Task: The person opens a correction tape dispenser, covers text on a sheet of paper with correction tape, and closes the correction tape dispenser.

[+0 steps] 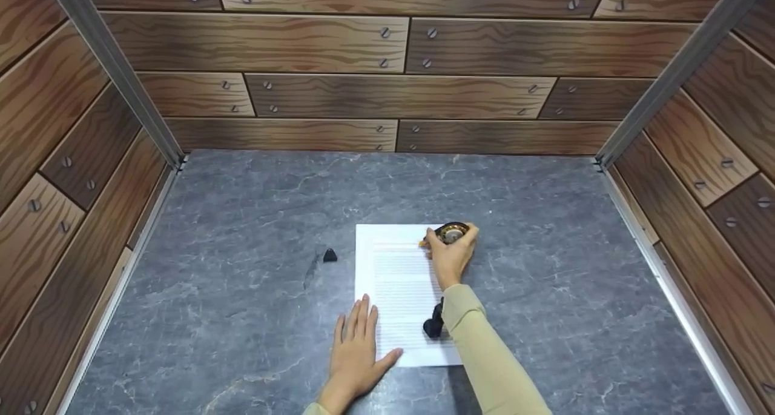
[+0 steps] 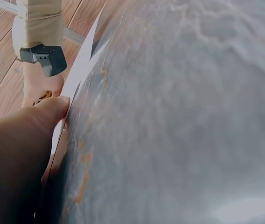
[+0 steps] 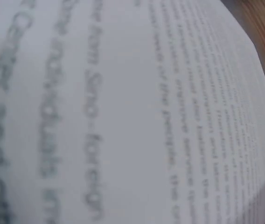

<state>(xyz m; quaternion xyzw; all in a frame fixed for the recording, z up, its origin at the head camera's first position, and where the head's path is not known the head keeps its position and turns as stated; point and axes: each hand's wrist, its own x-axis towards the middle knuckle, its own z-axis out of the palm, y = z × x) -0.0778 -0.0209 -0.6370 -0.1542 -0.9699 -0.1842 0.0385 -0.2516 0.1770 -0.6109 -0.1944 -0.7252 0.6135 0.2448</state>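
Note:
A white sheet of printed paper (image 1: pixel 402 282) lies on the grey marbled table. My right hand (image 1: pixel 453 260) grips a correction tape (image 1: pixel 453 233), a round dark case with a gold-brown wheel inside, at the sheet's upper right. Its orange tip points left onto the paper. My left hand (image 1: pixel 357 354) rests flat, fingers spread, across the sheet's lower left edge, with the thumb on the paper. In the left wrist view the thumb (image 2: pixel 30 126) touches the sheet's edge. The right wrist view has only blurred printed lines on the paper (image 3: pixel 123 112); whether the tip touches the paper cannot be told.
A small black cap (image 1: pixel 330 255) stands on the table left of the sheet, beside a dark mark (image 1: pixel 312 271). Wood-patterned walls (image 1: pixel 387 94) with metal corner posts enclose the marbled table (image 1: pixel 242 221). A black wrist camera (image 1: pixel 433 324) hangs over the paper from the right sleeve.

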